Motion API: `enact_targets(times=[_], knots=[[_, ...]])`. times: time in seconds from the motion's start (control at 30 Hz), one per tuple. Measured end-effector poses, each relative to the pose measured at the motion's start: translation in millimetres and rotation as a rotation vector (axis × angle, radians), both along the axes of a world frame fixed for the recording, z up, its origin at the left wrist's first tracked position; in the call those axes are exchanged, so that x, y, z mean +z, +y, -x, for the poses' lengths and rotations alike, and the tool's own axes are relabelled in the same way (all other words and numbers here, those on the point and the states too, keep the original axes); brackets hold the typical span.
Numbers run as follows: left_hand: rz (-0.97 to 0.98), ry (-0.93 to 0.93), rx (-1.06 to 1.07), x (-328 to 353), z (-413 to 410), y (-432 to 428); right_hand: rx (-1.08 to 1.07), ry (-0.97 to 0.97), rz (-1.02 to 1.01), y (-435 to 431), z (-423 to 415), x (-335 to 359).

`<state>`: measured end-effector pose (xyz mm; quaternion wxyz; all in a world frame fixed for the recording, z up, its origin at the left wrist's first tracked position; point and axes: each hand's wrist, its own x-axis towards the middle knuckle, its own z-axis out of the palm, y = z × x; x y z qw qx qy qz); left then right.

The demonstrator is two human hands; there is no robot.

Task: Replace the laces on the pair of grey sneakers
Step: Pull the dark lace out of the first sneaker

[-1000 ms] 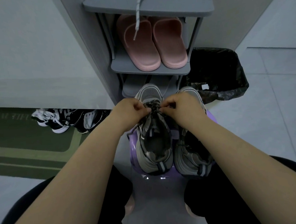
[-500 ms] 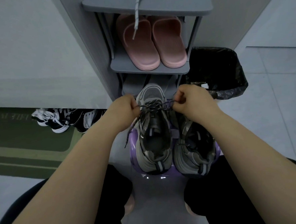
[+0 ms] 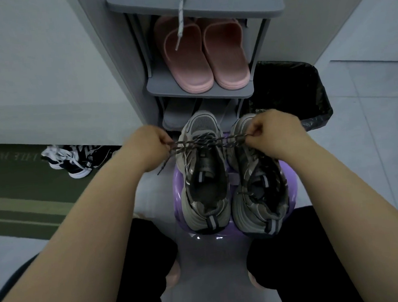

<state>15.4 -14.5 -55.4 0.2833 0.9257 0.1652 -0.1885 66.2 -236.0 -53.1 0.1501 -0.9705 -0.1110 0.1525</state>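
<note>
Pinching speckled woven lace (image 3: 204,141) taut, left hand (image 3: 150,144) and right hand (image 3: 274,131) grips, mesh-toed grey sneaker (image 3: 202,124).

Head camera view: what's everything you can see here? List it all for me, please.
grey sneakers: two, grey, side by side on the stool
dark lace: one, dark speckled, taut across the left sneaker
stool: one, purple, between the person's knees
shoe rack: one, grey, straight ahead
slippers: two, pink, rack's middle shelf
pale lace: one, white speckled, hanging from the top shelf
bin: one, black liner, right of the rack
trainers: count unclear, black and white, floor at left
mat: one, green, floor at left
left hand: one, pinching the dark lace's left side
right hand: one, pinching its right side
</note>
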Motion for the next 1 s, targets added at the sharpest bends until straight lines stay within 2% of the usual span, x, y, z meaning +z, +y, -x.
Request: enact_targets(times=[0.13,0.17,0.3,0.4,0.47,0.5,0.53,0.63,0.7,0.83,0.93,1.0], knots=[[0.235,0.02,0.093,-8.0,4.7,-13.6,-0.025,0.09,-0.359,12.1,6.0,-14.4],[0.289,0.012,0.119,-9.2,4.4,-15.0,-0.019,0.104,-0.392,14.8,7.0,-17.1],[0.32,0.003,0.113,-11.2,1.9,-16.0,0.094,0.141,-0.31,21.5,7.5,-24.4],[0.155,-0.01,0.079,-8.6,-0.5,-9.6,0.096,0.111,-0.17,13.1,0.5,-16.3],[0.039,-0.07,0.162,-4.1,-2.7,2.1,0.061,0.037,-0.043,0.0,-7.1,-6.9],[0.041,-0.101,0.22,-2.8,-3.3,7.1,0.03,0.021,-0.03,-5.2,-9.1,-3.6],[0.121,-0.118,0.283,-2.0,-3.3,8.4,0.009,0.019,-0.05,-8.6,-9.5,-3.0],[0.638,-0.071,0.469,-1.1,-0.2,-12.2,0.007,0.05,-0.154,0.5,-0.5,-7.8],[0.793,-0.016,0.508,-5.2,0.5,-25.7,0.04,0.084,-0.215,10.2,5.2,-14.6],[0.559,-0.049,0.342,-14.5,-1.3,-22.9,0.122,0.023,-0.117,18.9,6.8,-19.3],[0.503,-0.066,0.288,-13.9,0.3,-21.4,0.12,0.124,-0.117,16.8,2.9,-14.4],[0.35,-0.149,0.315,-10.9,-2.6,-12.4,0.085,0.155,-0.136,6.5,-2.8,-7.2]])
